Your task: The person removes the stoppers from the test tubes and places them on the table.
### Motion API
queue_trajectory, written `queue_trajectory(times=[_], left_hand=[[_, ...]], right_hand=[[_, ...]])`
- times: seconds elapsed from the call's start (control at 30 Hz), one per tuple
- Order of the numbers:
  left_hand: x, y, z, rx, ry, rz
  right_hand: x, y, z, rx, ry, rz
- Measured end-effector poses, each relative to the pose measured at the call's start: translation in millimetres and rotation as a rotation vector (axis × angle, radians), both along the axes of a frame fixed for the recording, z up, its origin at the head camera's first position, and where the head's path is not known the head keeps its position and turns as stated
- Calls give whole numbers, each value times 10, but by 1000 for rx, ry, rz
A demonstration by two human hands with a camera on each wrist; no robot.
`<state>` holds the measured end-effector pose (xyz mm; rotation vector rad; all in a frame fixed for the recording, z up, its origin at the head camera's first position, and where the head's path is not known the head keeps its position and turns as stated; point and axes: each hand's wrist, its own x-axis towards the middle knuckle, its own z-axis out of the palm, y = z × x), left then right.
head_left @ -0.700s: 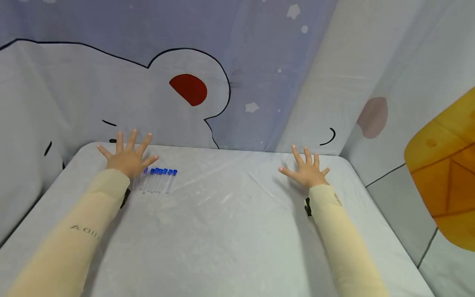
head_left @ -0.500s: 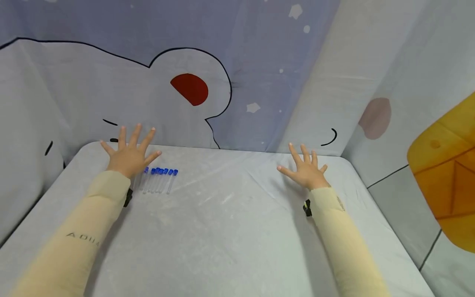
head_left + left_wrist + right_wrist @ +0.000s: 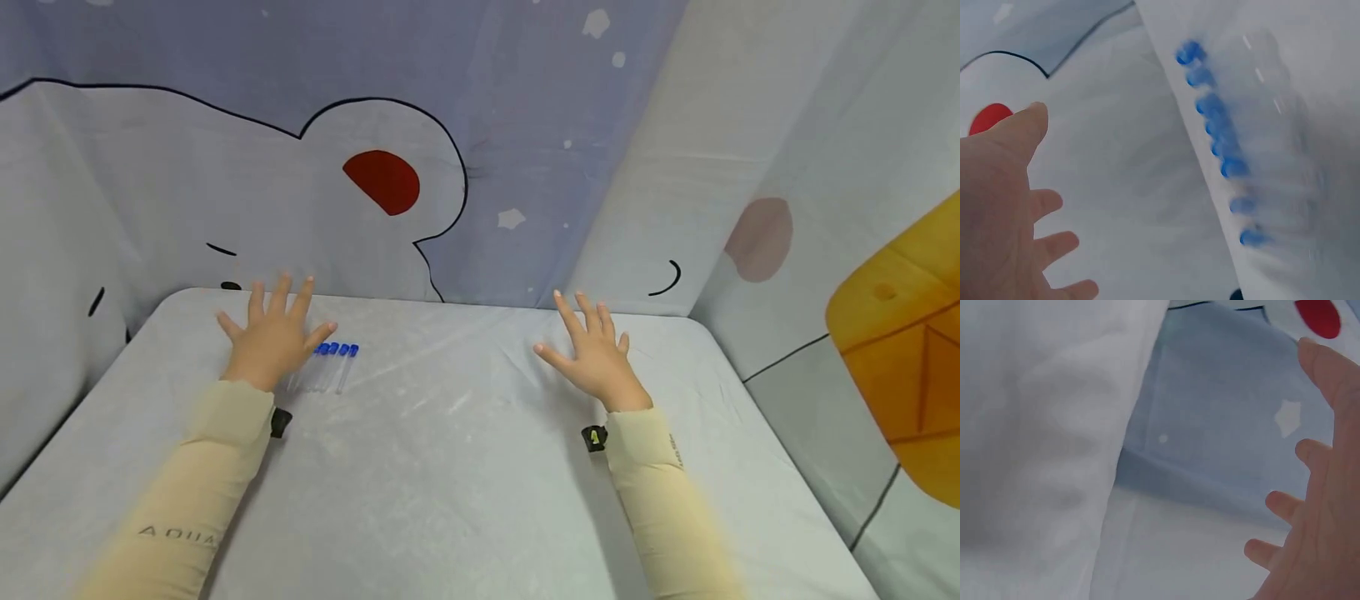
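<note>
Several clear tubes with blue caps (image 3: 343, 367) lie side by side at the table's back left; in the left wrist view the row of tubes (image 3: 1225, 134) is blurred. My left hand (image 3: 272, 337), fingers spread and holding nothing, is above the left end of the row and hides part of it in the head view. Off to the right, my right hand (image 3: 596, 358) hovers over the table with its fingers spread and nothing in it. The right wrist view shows the right hand (image 3: 1316, 481) at its edge, against the curtain and the white table covering.
A white-covered table (image 3: 450, 483) fills the lower view. Behind it hangs a printed curtain (image 3: 525, 150) with a bear outline, and a pale side curtain (image 3: 810, 400) with a yellow shape hangs at the right.
Both hands have drawn back slightly toward the body. The left hand has shifted right, covering more of the tubes; the right hand has shifted left. The tubes have not moved.
</note>
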<state>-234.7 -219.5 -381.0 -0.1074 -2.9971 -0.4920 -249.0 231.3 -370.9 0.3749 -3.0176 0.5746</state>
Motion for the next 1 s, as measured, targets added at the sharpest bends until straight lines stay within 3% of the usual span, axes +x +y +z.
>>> queue_trajectory(times=[0.13,0.33,0.43,0.63,1.0], left_hand=[[91,146,-6,49,52,12],[218,345,-19,128,188,3],[258,402,-39,189,210,-7],[315,469,-131,208,145,-34],[314,489,-285,181,27,-54]], right_hand=[[100,-145,-30,-100,31,36],[195,-363,-53,-226,81,71],[216,-473,-70,-258,118,84],[268,-630,-125,-302,147,121],[335,-774,-224,-322,99,148]])
